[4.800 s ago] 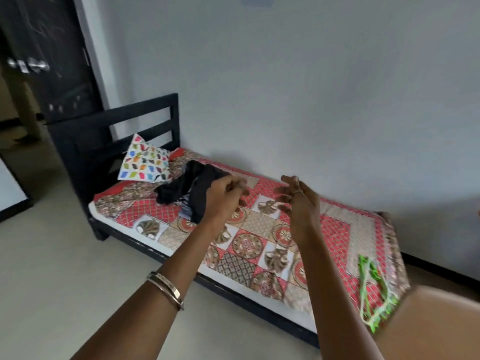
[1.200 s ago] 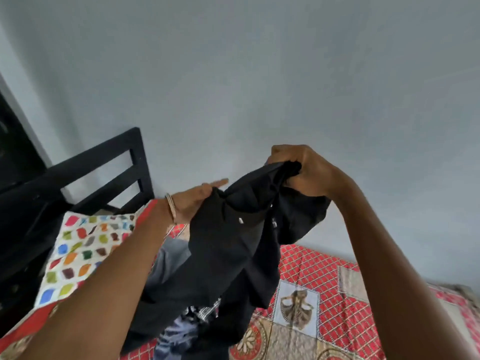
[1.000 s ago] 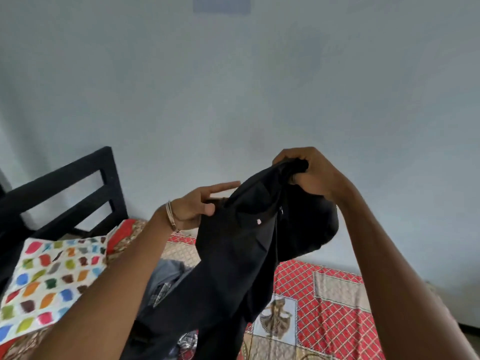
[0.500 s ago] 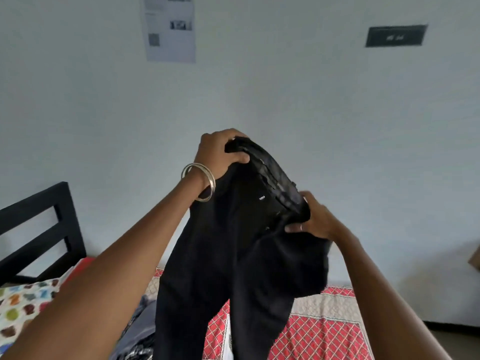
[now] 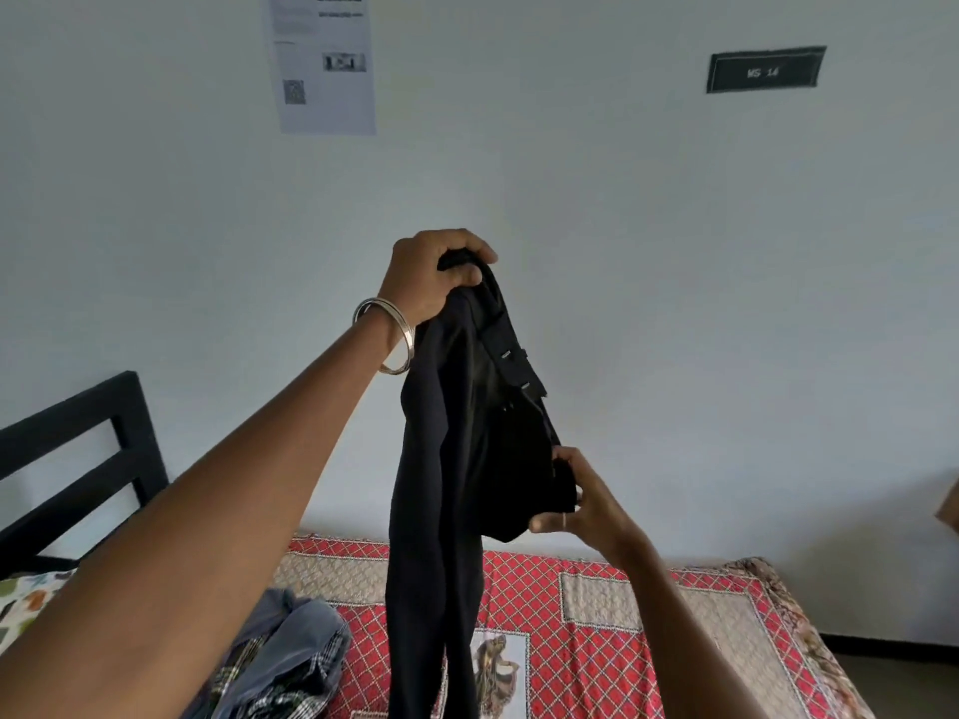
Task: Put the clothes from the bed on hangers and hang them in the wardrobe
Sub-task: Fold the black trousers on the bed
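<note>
1 black trousers, gripped by 2 hands: left hand, right hand.

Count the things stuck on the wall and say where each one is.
2. A printed paper sheet hangs at the upper left, cut off by the top edge of the view. A dark sign sits at the upper right. More could lie outside the view.

Black trousers; red lattice-patterned bedspread; grey and plaid clothes; black bedframe.
</note>
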